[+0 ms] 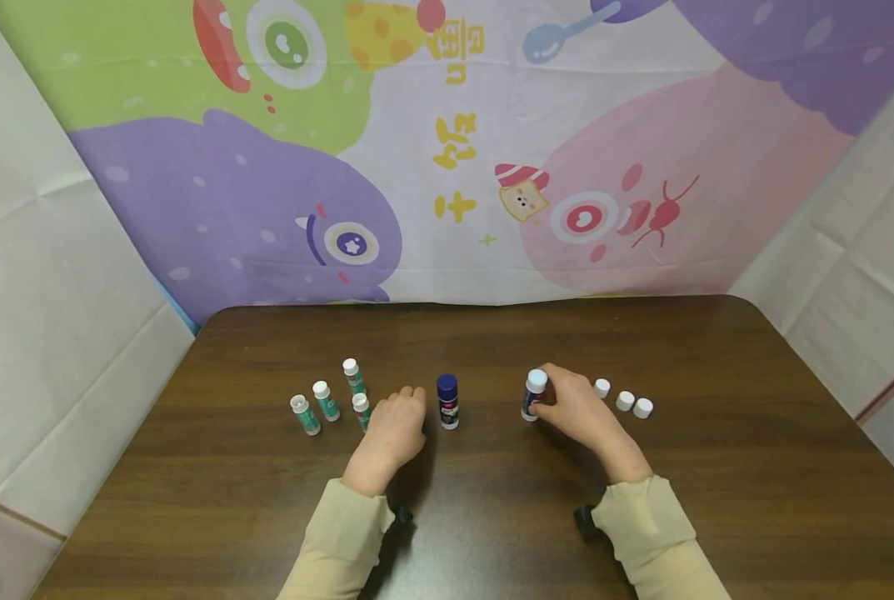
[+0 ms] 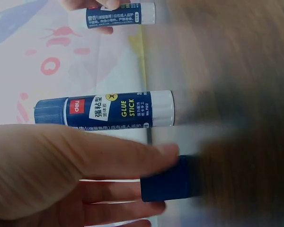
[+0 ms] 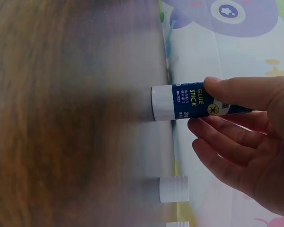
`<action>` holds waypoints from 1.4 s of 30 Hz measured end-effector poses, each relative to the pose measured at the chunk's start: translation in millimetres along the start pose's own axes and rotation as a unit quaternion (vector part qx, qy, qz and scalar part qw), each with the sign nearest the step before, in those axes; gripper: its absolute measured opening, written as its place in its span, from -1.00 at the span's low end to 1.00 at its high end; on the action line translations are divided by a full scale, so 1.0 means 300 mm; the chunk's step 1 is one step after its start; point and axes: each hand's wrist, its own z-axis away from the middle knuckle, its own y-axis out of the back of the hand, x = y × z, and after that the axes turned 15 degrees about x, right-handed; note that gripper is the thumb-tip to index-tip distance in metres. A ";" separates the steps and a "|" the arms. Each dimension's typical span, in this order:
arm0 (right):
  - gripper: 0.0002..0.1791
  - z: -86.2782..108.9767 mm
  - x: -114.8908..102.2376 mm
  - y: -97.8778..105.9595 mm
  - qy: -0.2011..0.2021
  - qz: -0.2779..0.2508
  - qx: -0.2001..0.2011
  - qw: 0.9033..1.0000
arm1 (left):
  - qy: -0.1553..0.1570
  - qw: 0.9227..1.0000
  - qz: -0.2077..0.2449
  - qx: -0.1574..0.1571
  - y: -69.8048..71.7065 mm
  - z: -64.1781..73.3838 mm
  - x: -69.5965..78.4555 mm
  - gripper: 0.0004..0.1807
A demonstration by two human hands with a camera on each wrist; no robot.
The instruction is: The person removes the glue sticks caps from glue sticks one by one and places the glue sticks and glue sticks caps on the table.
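Observation:
Between the thumb and fingers of my left hand is a dark blue cap, close over the table; the hand hides it in the head view. A capped blue glue stick stands upright just right of that hand. My right hand pinches a second blue glue stick by its barrel. This one is upright, with a pale top where the other has its blue cap, and its white base is at the tabletop.
Several green glue sticks with white tops stand left of my left hand, one partly behind it. Three white caps sit right of my right hand. A cartoon-printed cloth hangs behind the brown table.

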 end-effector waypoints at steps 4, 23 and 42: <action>-0.60 0.000 -0.002 0.001 0.000 -0.009 0.006 1.000 | 0.020 0.999 0.036 0.029 0.003 -0.009 0.008 -0.45; -0.37 0.002 -0.045 0.022 0.046 -0.013 0.068 0.997 | -0.033 0.983 0.132 0.125 0.014 -0.033 0.053 -0.42; -0.46 0.018 -0.116 0.033 0.152 -0.015 0.157 0.976 | -0.011 0.972 0.184 0.146 0.065 -0.030 0.068 -0.71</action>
